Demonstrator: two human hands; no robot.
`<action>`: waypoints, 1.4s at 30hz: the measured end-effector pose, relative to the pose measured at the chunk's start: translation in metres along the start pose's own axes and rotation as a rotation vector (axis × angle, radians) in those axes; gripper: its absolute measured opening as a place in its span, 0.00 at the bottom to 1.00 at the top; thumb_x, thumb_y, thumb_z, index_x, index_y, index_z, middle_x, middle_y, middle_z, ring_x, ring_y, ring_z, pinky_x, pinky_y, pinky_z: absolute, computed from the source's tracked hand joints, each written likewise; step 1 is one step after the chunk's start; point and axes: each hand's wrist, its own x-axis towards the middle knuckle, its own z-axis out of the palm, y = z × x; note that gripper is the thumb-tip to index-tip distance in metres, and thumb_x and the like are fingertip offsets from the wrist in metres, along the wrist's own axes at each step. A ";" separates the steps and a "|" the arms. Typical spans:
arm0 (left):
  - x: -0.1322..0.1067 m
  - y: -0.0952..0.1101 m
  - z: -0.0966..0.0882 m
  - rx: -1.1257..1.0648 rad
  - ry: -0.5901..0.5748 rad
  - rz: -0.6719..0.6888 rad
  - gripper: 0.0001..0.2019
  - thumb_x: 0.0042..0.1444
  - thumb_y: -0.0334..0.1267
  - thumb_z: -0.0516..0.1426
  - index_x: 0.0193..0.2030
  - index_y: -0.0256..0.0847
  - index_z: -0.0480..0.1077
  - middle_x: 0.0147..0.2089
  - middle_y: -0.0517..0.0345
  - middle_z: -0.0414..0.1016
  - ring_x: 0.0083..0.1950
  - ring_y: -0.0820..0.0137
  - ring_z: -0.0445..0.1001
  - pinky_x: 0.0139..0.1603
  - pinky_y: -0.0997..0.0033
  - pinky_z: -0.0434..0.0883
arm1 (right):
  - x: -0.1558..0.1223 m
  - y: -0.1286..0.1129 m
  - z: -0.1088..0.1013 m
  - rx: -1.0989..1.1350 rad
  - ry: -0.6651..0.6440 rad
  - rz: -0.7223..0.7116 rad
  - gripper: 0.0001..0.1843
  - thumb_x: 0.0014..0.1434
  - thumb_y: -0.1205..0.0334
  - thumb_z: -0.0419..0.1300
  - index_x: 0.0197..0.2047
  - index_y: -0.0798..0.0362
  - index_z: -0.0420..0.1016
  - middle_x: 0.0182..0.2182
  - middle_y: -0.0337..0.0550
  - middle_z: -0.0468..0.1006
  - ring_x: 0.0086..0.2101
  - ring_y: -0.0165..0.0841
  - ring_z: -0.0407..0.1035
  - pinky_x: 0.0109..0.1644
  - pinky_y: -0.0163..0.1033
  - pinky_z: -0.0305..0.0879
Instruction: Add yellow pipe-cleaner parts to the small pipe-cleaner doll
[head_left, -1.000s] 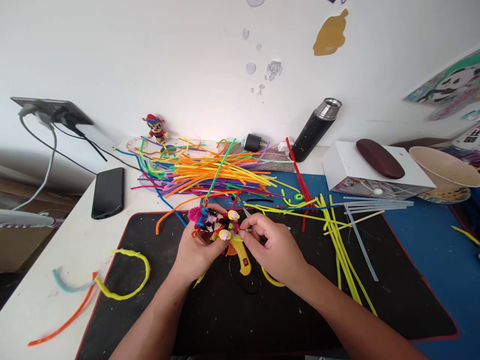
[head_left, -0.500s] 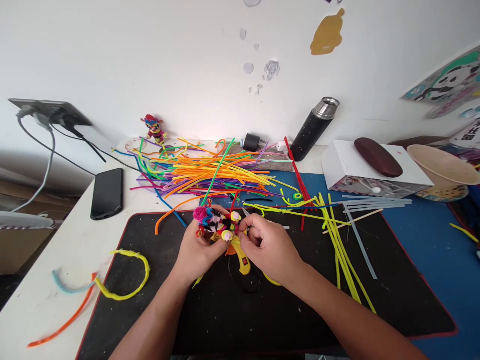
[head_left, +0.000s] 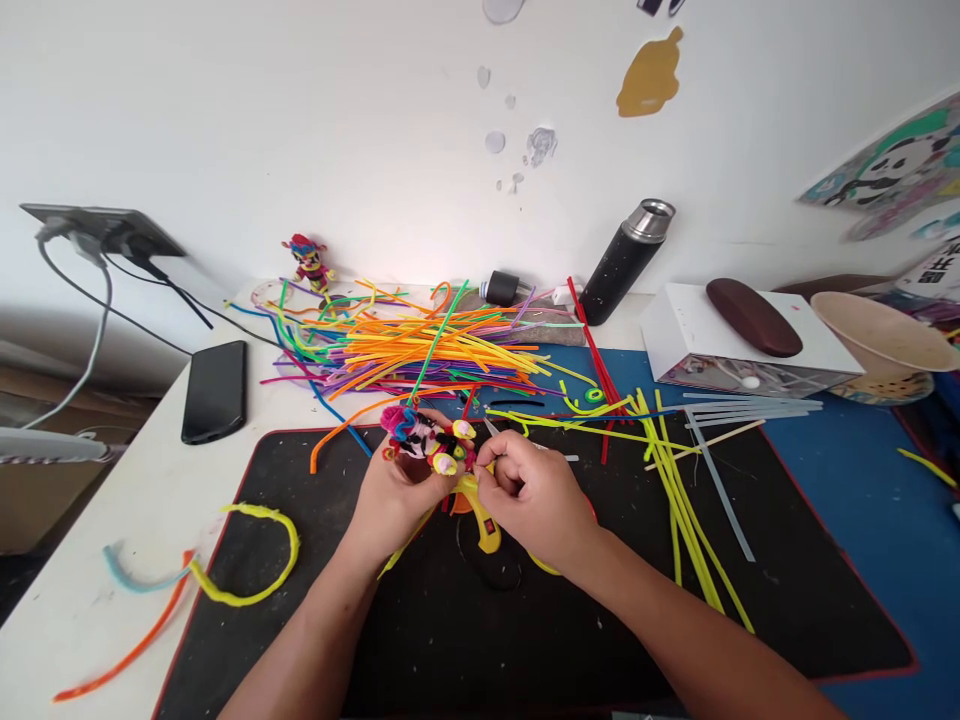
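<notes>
My left hand [head_left: 397,500] is closed round a small pipe-cleaner doll [head_left: 424,435], which lies tilted with its pink and blue head to the left and its yellow and pink feet toward the right. Close against the feet end, my right hand [head_left: 529,490] has thumb and forefinger pinched together. What sits in that pinch is too small to make out. Beneath both hands a yellow glue gun [head_left: 486,530] rests on the black mat [head_left: 465,650], partly covered by my fingers. A pointed metal tip [head_left: 491,427] shows just behind my right hand.
Behind the hands spreads a pile of coloured pipe cleaners [head_left: 442,345]. Yellow-green pipe cleaners [head_left: 686,510] and translucent glue sticks [head_left: 720,485] lie at right. A similar doll [head_left: 307,262], a phone [head_left: 215,390], a black flask [head_left: 626,265] and a white box [head_left: 675,340] stand around.
The doll has tipped slightly and shifted a little left in my left hand. My right hand keeps its pinch at nearly the same place. The camera view has tilted slightly.
</notes>
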 end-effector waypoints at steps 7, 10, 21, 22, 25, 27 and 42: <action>0.002 -0.013 -0.006 -0.148 -0.039 -0.035 0.23 0.46 0.39 0.75 0.46 0.42 0.74 0.37 0.59 0.80 0.36 0.66 0.78 0.41 0.68 0.75 | 0.001 -0.004 0.001 0.053 0.018 -0.001 0.02 0.60 0.65 0.58 0.35 0.49 0.69 0.17 0.24 0.58 0.18 0.26 0.52 0.25 0.32 0.51; 0.003 -0.017 -0.009 -0.183 -0.051 -0.047 0.23 0.46 0.38 0.75 0.47 0.43 0.75 0.38 0.59 0.81 0.37 0.66 0.79 0.41 0.68 0.75 | 0.001 -0.005 0.001 0.061 0.013 0.007 0.02 0.60 0.65 0.58 0.35 0.49 0.69 0.17 0.24 0.57 0.18 0.26 0.52 0.25 0.32 0.51; 0.005 -0.023 -0.011 -0.267 -0.071 -0.110 0.22 0.47 0.35 0.75 0.48 0.40 0.76 0.38 0.57 0.83 0.38 0.64 0.81 0.43 0.68 0.75 | 0.000 -0.001 0.004 0.095 0.034 -0.016 0.02 0.61 0.64 0.58 0.35 0.49 0.68 0.16 0.23 0.57 0.17 0.25 0.51 0.24 0.32 0.50; 0.005 -0.023 -0.010 -0.276 -0.069 -0.110 0.23 0.46 0.35 0.75 0.48 0.40 0.76 0.38 0.57 0.83 0.38 0.64 0.81 0.43 0.68 0.75 | 0.000 0.000 0.005 0.098 0.042 -0.023 0.02 0.61 0.64 0.58 0.35 0.49 0.68 0.16 0.23 0.56 0.17 0.25 0.51 0.24 0.32 0.49; 0.006 -0.023 -0.009 -0.312 -0.059 -0.104 0.24 0.44 0.34 0.76 0.48 0.40 0.76 0.37 0.57 0.83 0.36 0.66 0.80 0.38 0.71 0.74 | -0.001 0.001 0.008 0.110 0.066 -0.038 0.02 0.61 0.64 0.58 0.35 0.49 0.68 0.16 0.23 0.56 0.17 0.25 0.51 0.23 0.32 0.49; 0.006 -0.022 -0.009 -0.336 -0.049 -0.107 0.24 0.43 0.33 0.76 0.47 0.40 0.76 0.36 0.57 0.83 0.33 0.68 0.79 0.35 0.72 0.72 | -0.002 0.002 0.010 0.122 0.074 -0.039 0.02 0.61 0.65 0.58 0.35 0.49 0.68 0.16 0.23 0.57 0.17 0.25 0.52 0.23 0.32 0.51; 0.007 -0.015 -0.001 -0.412 -0.041 -0.163 0.25 0.39 0.34 0.77 0.43 0.39 0.75 0.33 0.57 0.83 0.31 0.67 0.79 0.35 0.70 0.75 | -0.003 0.006 0.017 0.211 0.127 -0.027 0.03 0.60 0.65 0.59 0.34 0.49 0.68 0.16 0.23 0.56 0.16 0.25 0.51 0.21 0.31 0.48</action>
